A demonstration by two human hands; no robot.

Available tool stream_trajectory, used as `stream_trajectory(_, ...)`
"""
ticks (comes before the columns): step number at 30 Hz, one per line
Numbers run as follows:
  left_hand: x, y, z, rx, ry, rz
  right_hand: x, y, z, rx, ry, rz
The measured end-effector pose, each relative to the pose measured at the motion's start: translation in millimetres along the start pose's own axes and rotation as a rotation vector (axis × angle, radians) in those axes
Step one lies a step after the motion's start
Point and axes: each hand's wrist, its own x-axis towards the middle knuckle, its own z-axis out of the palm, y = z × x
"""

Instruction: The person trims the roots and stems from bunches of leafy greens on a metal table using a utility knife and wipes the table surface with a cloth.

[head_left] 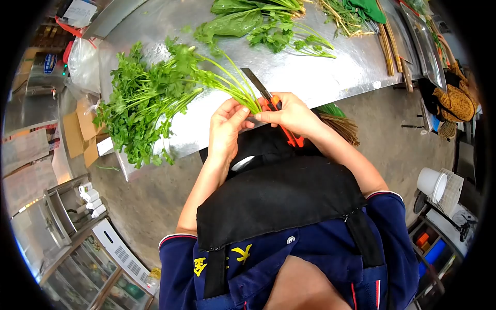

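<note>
A small bunch of leafy green herb stems (235, 89) is held at its cut end by my left hand (229, 124), fingers closed round it. My right hand (290, 114) grips an orange-and-black knife (276, 103), its dark blade pointing up and left over the metal table. The right thumb and fingertips meet the stem ends beside my left fingers. To the left lies a large pile of the same herb (150, 98), reaching over the table's front edge. Broad green leaves (232, 23) and loose herb sprigs (289, 39) lie farther back.
The metal table (330, 77) spans the top of the view. Wooden sticks (387, 44) and rooted greens (343, 18) lie at its right. Cardboard boxes (80, 129) stand left. A white bucket (431, 183) and a shelf (431, 248) are at right.
</note>
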Motion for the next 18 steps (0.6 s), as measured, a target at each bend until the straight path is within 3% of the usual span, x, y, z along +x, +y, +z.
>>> stream_trajectory(9, 2, -7, -3, 0.041, -0.007, 0.066, 5, 3, -8, 0.125, -0.114, -0.001)
stream_trajectory(15, -4, -4, 7, -0.046, -0.012, 0.024, 6, 4, -3, -0.144, 0.095, -0.101)
stream_trajectory(18, -1, -7, 4, 0.091, -0.007, 0.055, 7, 3, 2, -0.262, 0.146, -0.165)
